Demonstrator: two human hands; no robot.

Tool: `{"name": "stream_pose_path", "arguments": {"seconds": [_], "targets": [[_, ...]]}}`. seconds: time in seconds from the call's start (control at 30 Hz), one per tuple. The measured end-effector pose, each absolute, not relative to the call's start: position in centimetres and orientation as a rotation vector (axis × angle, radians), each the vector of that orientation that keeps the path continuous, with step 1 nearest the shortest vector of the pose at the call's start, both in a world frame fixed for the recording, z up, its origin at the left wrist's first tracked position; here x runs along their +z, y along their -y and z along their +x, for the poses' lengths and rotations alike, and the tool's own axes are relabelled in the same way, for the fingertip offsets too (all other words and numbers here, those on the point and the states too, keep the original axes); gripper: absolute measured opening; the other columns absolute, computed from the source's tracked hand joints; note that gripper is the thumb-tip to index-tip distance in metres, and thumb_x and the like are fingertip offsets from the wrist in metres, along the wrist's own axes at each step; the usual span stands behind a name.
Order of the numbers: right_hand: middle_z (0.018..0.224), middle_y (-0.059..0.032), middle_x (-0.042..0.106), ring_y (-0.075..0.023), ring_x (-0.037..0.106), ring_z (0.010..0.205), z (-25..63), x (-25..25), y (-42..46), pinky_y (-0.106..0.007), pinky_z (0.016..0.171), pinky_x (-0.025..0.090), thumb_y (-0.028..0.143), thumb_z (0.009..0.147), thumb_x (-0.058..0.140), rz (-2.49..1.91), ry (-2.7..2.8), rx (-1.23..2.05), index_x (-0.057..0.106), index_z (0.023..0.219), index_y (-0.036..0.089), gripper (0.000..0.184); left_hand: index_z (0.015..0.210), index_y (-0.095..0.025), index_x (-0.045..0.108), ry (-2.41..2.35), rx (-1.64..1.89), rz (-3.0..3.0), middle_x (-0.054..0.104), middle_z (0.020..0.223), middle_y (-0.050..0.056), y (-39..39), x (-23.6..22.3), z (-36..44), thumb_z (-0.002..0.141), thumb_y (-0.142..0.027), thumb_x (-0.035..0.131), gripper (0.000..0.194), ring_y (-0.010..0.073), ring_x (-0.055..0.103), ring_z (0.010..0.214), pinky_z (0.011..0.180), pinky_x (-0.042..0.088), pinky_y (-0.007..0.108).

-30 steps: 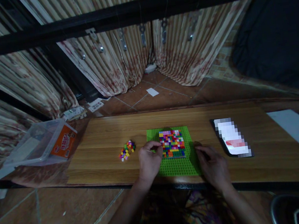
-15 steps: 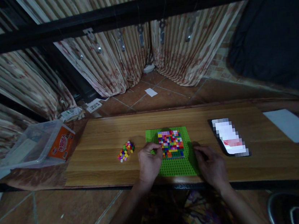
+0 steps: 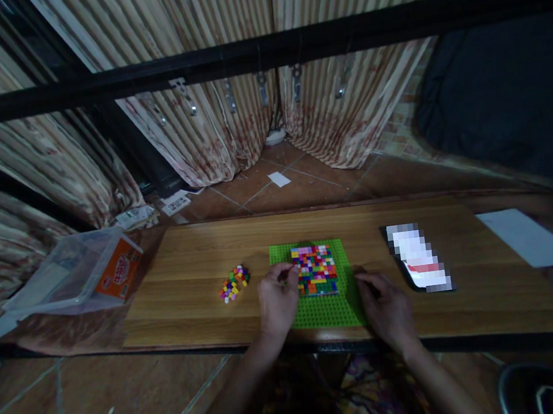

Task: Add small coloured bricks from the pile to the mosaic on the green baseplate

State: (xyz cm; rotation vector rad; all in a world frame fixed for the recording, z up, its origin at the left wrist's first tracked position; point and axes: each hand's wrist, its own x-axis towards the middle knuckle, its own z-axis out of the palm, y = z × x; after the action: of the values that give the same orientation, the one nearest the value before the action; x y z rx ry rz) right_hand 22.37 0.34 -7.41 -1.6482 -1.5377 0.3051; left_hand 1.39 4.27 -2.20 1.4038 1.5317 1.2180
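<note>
A green studded baseplate [image 3: 328, 317] lies on the table. On its upper middle is a square patch of small multicoloured building bricks [image 3: 316, 270]. My left hand [image 3: 278, 301] is over the plate's left side, thumb and fingertips pinched together at the left edge of the patch. Whatever is between those fingertips is too small to make out. At the plate's right edge is my right hand [image 3: 385, 304], its fingers curled and fingertips close together by the edge; what they hold, if anything, is hidden. A small pile of loose bricks [image 3: 234, 283] lies left of the plate.
A phone [image 3: 419, 260] with a blurred screen lies right of the baseplate on the wooden table [image 3: 177, 259]. Farther right is a white sheet [image 3: 532, 237]. A clear plastic bin [image 3: 70, 272] with an orange label stands left. A dark bar [image 3: 218, 59] crosses beyond the table.
The camera view has shifted slightly, so the background sits lower in the picture. Both hands keep nearly the same places at the brick patch and the plate's right edge.
</note>
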Motion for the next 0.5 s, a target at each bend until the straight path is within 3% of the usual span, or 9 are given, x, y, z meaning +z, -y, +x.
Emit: {"name": "stream_pose_path", "arguments": {"seconds": [0.17,0.5], "targets": [[0.094,-0.0099,0.069,-0.0222,0.066,0.085,22.29,-7.16,-0.27,-0.034,0.075,0.052,0.035,0.089,0.047,-1.641,1.533,0.319,0.067,0.092,0.018,0.026,0.071,-0.017,0.064,-1.506,1.234,1.263,0.063,0.063,-0.002,-5.07,-2.81,1.64,0.077,-0.025,0.062,0.01,0.0114,0.058,0.06,0.057,0.045,0.021],[0.094,-0.0093,0.069,-0.0213,0.066,0.084,22.3,-7.07,-0.17,-0.033,0.073,0.052,0.034,0.089,0.047,-1.65,1.546,0.298,0.066,0.092,0.018,0.025,0.074,-0.017,0.06,-1.479,1.241,1.267,0.059,0.065,-0.003,-4.81,-3.04,1.75,0.078,-0.026,0.062,0.009,0.0104,0.054,0.06,0.057,0.042,0.02]]}}
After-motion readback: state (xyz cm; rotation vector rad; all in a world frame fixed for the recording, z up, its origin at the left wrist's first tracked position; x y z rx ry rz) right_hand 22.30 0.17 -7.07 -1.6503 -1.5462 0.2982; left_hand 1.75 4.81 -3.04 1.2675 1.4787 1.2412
